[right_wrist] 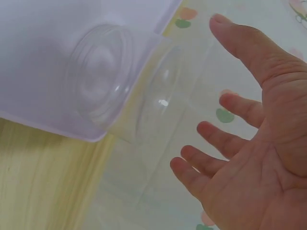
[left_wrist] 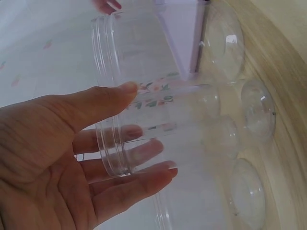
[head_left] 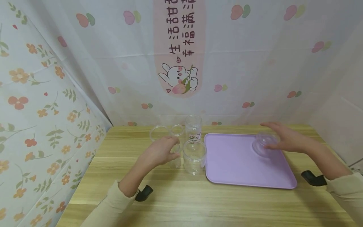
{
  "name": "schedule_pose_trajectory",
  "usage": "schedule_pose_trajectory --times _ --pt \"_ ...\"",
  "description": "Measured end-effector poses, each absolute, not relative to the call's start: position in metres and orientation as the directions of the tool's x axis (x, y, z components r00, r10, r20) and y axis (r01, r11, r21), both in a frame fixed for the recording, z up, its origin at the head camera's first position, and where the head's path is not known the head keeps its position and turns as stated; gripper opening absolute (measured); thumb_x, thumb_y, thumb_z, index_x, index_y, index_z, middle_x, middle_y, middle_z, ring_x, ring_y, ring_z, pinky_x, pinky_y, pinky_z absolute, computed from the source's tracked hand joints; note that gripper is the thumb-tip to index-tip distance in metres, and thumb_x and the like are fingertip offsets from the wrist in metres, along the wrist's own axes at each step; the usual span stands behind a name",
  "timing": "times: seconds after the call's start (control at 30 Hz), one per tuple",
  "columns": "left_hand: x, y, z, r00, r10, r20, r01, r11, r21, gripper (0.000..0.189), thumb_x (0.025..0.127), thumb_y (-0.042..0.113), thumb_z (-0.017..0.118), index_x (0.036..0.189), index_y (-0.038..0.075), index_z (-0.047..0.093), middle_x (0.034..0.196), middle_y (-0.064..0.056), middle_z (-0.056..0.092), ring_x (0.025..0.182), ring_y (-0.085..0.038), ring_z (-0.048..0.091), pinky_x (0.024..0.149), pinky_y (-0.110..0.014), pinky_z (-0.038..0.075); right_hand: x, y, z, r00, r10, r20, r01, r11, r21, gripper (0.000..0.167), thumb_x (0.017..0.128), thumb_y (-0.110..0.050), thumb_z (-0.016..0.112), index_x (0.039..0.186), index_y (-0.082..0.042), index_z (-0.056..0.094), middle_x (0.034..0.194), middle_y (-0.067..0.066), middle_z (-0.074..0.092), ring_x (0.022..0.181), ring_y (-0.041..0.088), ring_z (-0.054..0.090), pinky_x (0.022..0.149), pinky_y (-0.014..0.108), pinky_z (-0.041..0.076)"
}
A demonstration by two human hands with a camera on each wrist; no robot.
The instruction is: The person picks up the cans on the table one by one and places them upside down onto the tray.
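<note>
My left hand (head_left: pixel 161 150) reaches round an upright narrow clear jar (left_wrist: pixel 112 148), thumb on one side and fingers on the other. In the left wrist view some fingertips show through its wall. Just right of that hand stands a wider clear jar (head_left: pixel 194 157). Another clear jar (head_left: pixel 265 145) is on the lilac tray (head_left: pixel 235 164), towards its far right corner. Beside that jar my right hand (head_left: pixel 292 138) has its thumb and fingers spread. The right wrist view shows a gap between those fingertips and the jar (right_wrist: pixel 103 76).
Behind the left hand are several more clear containers, among them a tall jar with a floral print (head_left: pixel 194 132), a slim one (head_left: pixel 177 130) and a wide one (head_left: pixel 158 130). They stand close together on the wooden table (head_left: pixel 181 201). A printed cloth (head_left: pixel 255 63) hangs along the back.
</note>
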State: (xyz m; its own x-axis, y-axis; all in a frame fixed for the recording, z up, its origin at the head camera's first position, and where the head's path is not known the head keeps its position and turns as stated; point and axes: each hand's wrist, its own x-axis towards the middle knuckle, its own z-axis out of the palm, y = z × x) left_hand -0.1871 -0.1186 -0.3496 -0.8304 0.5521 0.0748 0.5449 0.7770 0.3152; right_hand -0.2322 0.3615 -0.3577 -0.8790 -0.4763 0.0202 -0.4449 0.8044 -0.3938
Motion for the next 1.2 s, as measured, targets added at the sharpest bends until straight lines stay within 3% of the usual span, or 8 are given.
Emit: schedule_pose_trajectory --times 0.5,0.57,0.67,0.73,0.8,0.93,1.1,1.2 --pt "-0.174 -0.126 -0.360 -0.844 0.512 0.159 0.535 0.783 0.317 0.043 0.090 0.023 0.081 0.122 0.001 0.063 0.113 -0.012 0.068 0.096 -0.029 0.065 0.080 -0.042 0.057 -0.216 0.352 -0.352 -0.849 -0.498 0.174 -0.522 0.744 -0.416 0.075 0.086 -0.023 0.085 0.146 0.000 0.047 0.148 0.027 0.043 0.133 0.052 0.038 0.096 0.072 0.038" --pt "-0.172 -0.126 -0.360 -0.847 0.507 0.160 0.530 0.783 0.325 0.043 0.090 0.023 0.081 0.123 0.001 0.063 0.116 -0.013 0.067 0.099 -0.030 0.066 0.082 -0.043 0.057 -0.213 0.350 -0.351 -0.847 -0.494 0.196 -0.528 0.738 -0.420 0.072 0.087 -0.021 0.083 0.146 -0.001 0.047 0.148 0.024 0.044 0.131 0.048 0.042 0.096 0.065 0.042" --pt "-0.171 -0.127 -0.362 -0.854 0.497 0.158 0.519 0.784 0.339 0.044 0.090 0.022 0.081 0.125 0.001 0.062 0.120 -0.015 0.067 0.104 -0.033 0.066 0.088 -0.046 0.056 -0.209 0.348 -0.352 -0.834 -0.493 0.248 -0.551 0.728 -0.407 0.067 0.089 -0.016 0.082 0.146 -0.003 0.050 0.146 0.019 0.049 0.124 0.038 0.051 0.096 0.038 0.049" --pt "-0.170 -0.128 -0.363 -0.856 0.490 0.161 0.514 0.783 0.349 0.045 0.090 0.021 0.081 0.125 0.001 0.062 0.122 -0.016 0.067 0.107 -0.035 0.066 0.090 -0.047 0.055 -0.207 0.347 -0.353 -0.820 -0.491 0.294 -0.572 0.714 -0.403 0.062 0.088 -0.011 0.081 0.143 -0.003 0.053 0.142 0.014 0.053 0.118 0.026 0.056 0.091 0.019 0.047" --pt "-0.170 -0.130 -0.364 -0.860 0.483 0.165 0.508 0.783 0.359 0.045 0.090 0.020 0.081 0.126 0.000 0.062 0.123 -0.016 0.067 0.109 -0.035 0.065 0.092 -0.047 0.054 -0.206 0.346 -0.354 -0.809 -0.487 0.330 -0.587 0.694 -0.416 0.059 0.088 -0.006 0.080 0.141 -0.003 0.055 0.139 0.011 0.056 0.116 0.014 0.056 0.090 0.008 0.042" --pt "-0.167 -0.134 -0.367 -0.872 0.458 0.171 0.486 0.780 0.394 0.046 0.090 0.019 0.081 0.128 0.001 0.062 0.124 -0.015 0.066 0.111 -0.034 0.064 0.093 -0.047 0.053 -0.203 0.345 -0.356 -0.800 -0.472 0.370 -0.599 0.666 -0.445 0.057 0.087 -0.001 0.080 0.138 -0.003 0.057 0.135 0.008 0.059 0.114 -0.001 0.054 0.090 0.007 0.043" --pt "-0.163 -0.141 -0.369 -0.884 0.433 0.177 0.466 0.778 0.422 0.045 0.091 0.018 0.080 0.128 0.002 0.061 0.125 -0.013 0.065 0.113 -0.031 0.063 0.095 -0.046 0.052 -0.198 0.343 -0.359 -0.803 -0.458 0.381 -0.594 0.663 -0.456 0.058 0.086 0.001 0.080 0.139 -0.004 0.057 0.134 0.007 0.060 0.113 0.012 0.060 0.089 0.008 0.044" --pt "-0.160 -0.144 -0.370 -0.878 0.438 0.191 0.476 0.770 0.425 0.046 0.091 0.019 0.080 0.129 0.002 0.062 0.125 -0.012 0.065 0.114 -0.032 0.062 0.096 -0.047 0.051 -0.196 0.343 -0.361 -0.806 -0.450 0.384 -0.590 0.656 -0.471 0.059 0.086 0.002 0.079 0.140 -0.005 0.057 0.134 0.007 0.059 0.113 0.005 0.058 0.090 0.008 0.045"
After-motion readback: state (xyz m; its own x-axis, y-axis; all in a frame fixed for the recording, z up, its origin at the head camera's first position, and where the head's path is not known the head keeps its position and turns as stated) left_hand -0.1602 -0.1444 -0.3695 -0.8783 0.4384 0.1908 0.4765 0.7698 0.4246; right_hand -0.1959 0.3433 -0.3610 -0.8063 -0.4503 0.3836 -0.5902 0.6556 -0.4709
